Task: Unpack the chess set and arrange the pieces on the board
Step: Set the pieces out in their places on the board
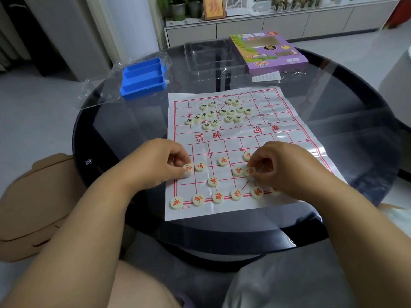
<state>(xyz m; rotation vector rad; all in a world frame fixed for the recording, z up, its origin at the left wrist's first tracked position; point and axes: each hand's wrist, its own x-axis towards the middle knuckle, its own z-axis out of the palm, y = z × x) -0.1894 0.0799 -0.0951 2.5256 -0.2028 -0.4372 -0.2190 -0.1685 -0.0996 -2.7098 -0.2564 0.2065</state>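
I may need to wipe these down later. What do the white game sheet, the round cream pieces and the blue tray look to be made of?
White game sheet with red grid: likely thin glossy plastic film; it creases and glints. Round cream pieces: probably smooth plastic, slightly translucent. Blue compartment tray: moulded matte plastic, uniform colour and thin walls.

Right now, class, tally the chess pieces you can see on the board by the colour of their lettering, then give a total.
Red-lettered pieces: 13
Black-lettered pieces: 16
Total: 29 visible; the right hand may hide more.
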